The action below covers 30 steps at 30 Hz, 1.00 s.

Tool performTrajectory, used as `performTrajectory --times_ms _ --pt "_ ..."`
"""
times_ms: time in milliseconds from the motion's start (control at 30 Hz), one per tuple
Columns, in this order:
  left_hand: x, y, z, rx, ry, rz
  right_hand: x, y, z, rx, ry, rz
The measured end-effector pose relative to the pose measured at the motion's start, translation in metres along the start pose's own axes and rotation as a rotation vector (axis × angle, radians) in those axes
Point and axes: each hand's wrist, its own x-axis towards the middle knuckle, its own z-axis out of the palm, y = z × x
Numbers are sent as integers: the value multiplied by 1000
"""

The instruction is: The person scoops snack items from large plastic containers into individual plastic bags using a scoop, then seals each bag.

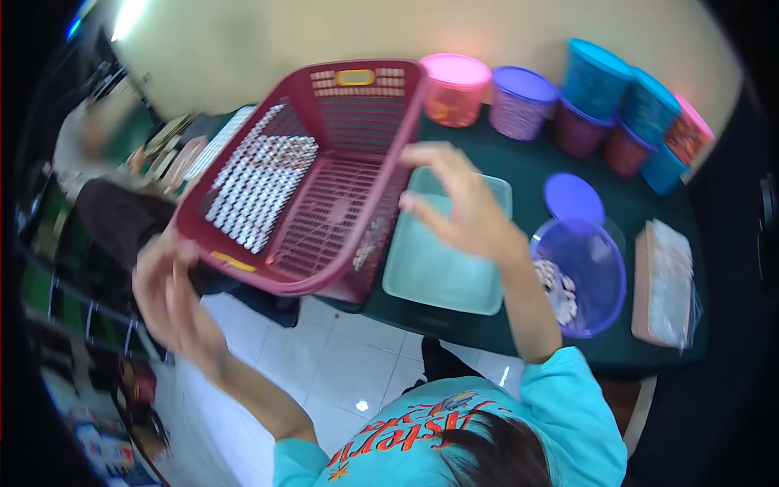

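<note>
A large maroon plastic basket (pixel 377 183) stands tilted in view on the green-covered table, with many small white pieces (pixel 264 183) in rows seen at its left inner side. My left hand (pixel 172 284) is near the basket's lower left corner, fingers partly spread and blurred, with nothing seen in it. Over the right rim, close to the basket, my right hand (pixel 450 195) has its thumb and fingers apart and holds nothing. Below my right hand lies a pale green tray (pixel 442 276).
Lidded tubs, pink (pixel 456 93), purple (pixel 521 105) and teal (pixel 596 77), line the wall. A purple bowl (pixel 596 276) with white pieces, a purple lid (pixel 574 199) and a plastic-wrapped pack (pixel 665 284) are at the right. Another person (pixel 105 178) sits at the left.
</note>
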Motion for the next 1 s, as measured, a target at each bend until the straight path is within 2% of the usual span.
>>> performTrajectory --times_ms 67,100,167,233,267,333,367,400,433,467,533,567,633,667,733,767,833,867,900,967,1000 --pt "-35 18 1 -142 -127 49 -55 -25 -13 86 -85 83" --pt "-55 28 12 -227 -186 7 -83 -36 -16 124 -158 149" --pt "-101 35 30 -328 -306 -173 -140 -47 -22 343 -359 321" --pt "-138 44 52 -336 -531 -421 -197 -52 -34 373 -480 472" --pt "-156 47 63 -402 -618 -583 -216 -53 -49 351 -459 503" --pt "-194 52 82 -354 -813 -673 -253 -57 -80 364 -261 778" --pt "-213 56 89 -379 -837 -665 -270 -55 -99 156 -105 817" --pt "-232 61 95 -427 -893 -762 -279 -55 -122 -32 31 950" --pt "-245 67 103 -470 -945 -857 -299 -44 -142 -295 239 904" --pt "-253 75 111 -486 -959 -847 -315 -36 -163 -525 423 878" --pt "-264 88 129 -549 -1001 -981 -359 -16 -203 -974 733 972" --pt "-266 92 141 -561 -1001 -972 -375 -9 -222 -1151 828 969" --pt "-265 98 164 -545 -912 -814 -392 -3 -260 -1256 729 1140" --pt "-263 100 178 -512 -851 -756 -408 4 -273 -1261 731 1139" --pt "-258 103 202 -509 -735 -709 -440 23 -296 -1383 343 1219" --pt "-252 107 212 -514 -693 -702 -451 28 -306 -1387 340 1210" --pt "-244 116 230 -530 -585 -684 -459 34 -321 -1047 282 1276" --pt "-241 122 238 -520 -536 -683 -462 34 -324 -1072 363 1146" --pt "-241 128 245 -512 -527 -685 -459 32 -330 -1065 356 1139" --pt "-241 138 257 -598 -390 -712 -452 28 -343 -822 633 1131" --pt "-241 143 261 -597 -426 -692 -445 26 -347 -860 691 991"
